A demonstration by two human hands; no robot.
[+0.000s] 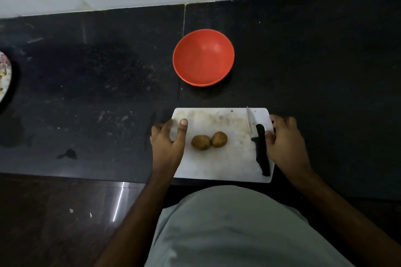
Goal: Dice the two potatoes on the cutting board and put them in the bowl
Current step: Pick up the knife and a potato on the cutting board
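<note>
Black counter (86, 93) carries a white cutting board (221, 165); a red bowl (203, 57) beyond it is seen empty. Left hand (168, 140) and right hand (285, 140) rest spread at the board's edges, nothing gripped. Knife (258, 143) is laid lengthwise, tip pointing away. Two whole potatoes (209, 141) are set touching, mid-board.

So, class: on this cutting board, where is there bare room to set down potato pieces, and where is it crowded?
Bare patches on the cutting board: the far strip beyond the two potatoes, and the near strip between them and the board's front edge. Crowded: the right side, where the knife lies beside the right hand, and the left edge under the left hand.
</note>
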